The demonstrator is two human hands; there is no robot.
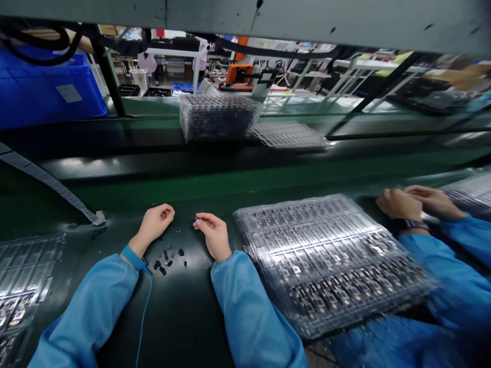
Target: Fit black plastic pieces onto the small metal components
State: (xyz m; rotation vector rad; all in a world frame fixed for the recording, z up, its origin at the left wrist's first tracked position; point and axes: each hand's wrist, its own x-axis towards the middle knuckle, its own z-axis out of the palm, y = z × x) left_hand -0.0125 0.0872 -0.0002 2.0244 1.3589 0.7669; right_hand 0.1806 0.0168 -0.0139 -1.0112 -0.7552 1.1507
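Note:
My left hand [154, 225] hovers over the dark green bench with its fingers curled together; whatever they hold, if anything, is hidden. Thumb and forefinger of my right hand [215, 236] pinch a small black piece [196, 220]. Below and between both hands lies a loose scatter of small black pieces [163, 265]. One small dark square [178, 230] rests apart from them, nearer my fingertips. Around my left wrist is a blue wrist strap [132, 257] with a thin cord. To the right of my right hand lies a stack of clear plastic trays [268, 245] filled with small circuit boards.
Another clear tray [30, 260] with boards lies at the left. Across the bench stand a tall tray stack [218, 117] and a lower one [289, 134]. A co-worker's hands [401, 203] are at the right. A metal beam [245, 20] crosses overhead.

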